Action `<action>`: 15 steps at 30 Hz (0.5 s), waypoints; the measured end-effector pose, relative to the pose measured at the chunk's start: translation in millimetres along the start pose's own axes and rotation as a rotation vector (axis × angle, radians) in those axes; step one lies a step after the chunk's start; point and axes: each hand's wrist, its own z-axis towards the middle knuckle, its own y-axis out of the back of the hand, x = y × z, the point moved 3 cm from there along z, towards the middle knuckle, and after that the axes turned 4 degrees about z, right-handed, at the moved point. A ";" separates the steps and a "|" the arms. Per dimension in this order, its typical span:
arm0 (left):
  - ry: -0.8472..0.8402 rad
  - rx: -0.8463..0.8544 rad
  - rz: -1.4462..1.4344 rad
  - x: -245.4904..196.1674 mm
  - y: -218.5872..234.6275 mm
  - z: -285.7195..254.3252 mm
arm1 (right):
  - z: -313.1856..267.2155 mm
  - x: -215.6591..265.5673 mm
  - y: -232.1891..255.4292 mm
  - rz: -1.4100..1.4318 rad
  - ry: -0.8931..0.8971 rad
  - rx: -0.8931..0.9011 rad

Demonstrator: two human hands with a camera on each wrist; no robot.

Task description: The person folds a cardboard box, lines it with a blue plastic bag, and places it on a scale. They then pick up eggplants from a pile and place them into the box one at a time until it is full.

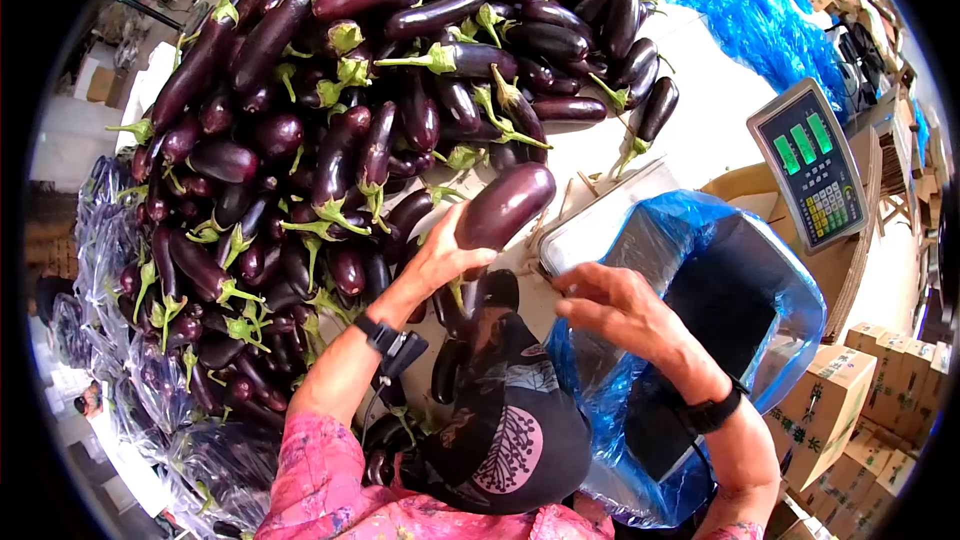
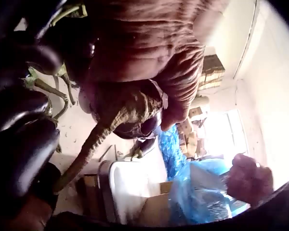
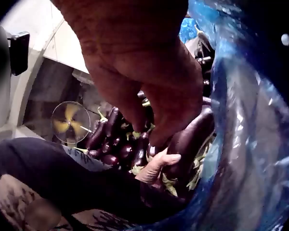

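Observation:
My left hand (image 1: pixel 440 252) grips a large, dark purple eggplant (image 1: pixel 512 202) in the head view, its thumb along the near side. In the left wrist view the same eggplant's brown-green stem (image 2: pixel 98 132) sticks out below the palm. My right hand (image 1: pixel 628 312) is in the air over the rim of a blue plastic bag (image 1: pixel 780 240), fingers loosely bent with nothing between them. The bag is spread open, its inside dark. A big heap of eggplants (image 1: pixel 350 155) covers the table to the left and beyond my left hand.
A scale display (image 1: pixel 808 165) with green-lit digits stands at the right. Beside the bag lies a pale metal platform (image 1: pixel 612 215). Crumpled blue plastic (image 1: pixel 745 20) lies at the back right, and printed cartons (image 1: pixel 825 395) are stacked at the lower right. A patterned black cap (image 1: pixel 520 420) blocks the lower middle.

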 end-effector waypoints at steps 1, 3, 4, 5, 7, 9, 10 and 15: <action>0.006 0.061 0.013 4.7 -3.3 12.6 | -7.7 0.0 5.8 -0.027 -0.014 -0.002; 0.035 0.140 0.014 22.6 -13.8 43.1 | -21.1 -0.4 15.9 -0.084 -0.038 -0.004; 0.004 0.123 0.010 26.4 -21.1 58.9 | -27.1 1.1 19.3 -0.089 -0.045 -0.046; -0.025 0.109 0.007 29.7 -30.0 74.8 | -31.3 -1.8 23.1 -0.109 -0.058 -0.066; -0.084 0.101 0.070 34.3 -44.3 105.2 | -38.2 -8.3 30.3 -0.145 -0.083 -0.106; -0.108 0.087 0.069 43.7 -58.8 131.0 | -41.9 -14.3 32.5 -0.131 -0.117 -0.114; -0.119 0.078 0.101 51.8 -65.0 143.7 | -42.6 -16.7 33.1 -0.122 -0.135 -0.119; -0.099 0.044 0.271 68.1 -89.1 172.8 | -38.4 -10.3 28.5 -0.228 -0.070 -0.095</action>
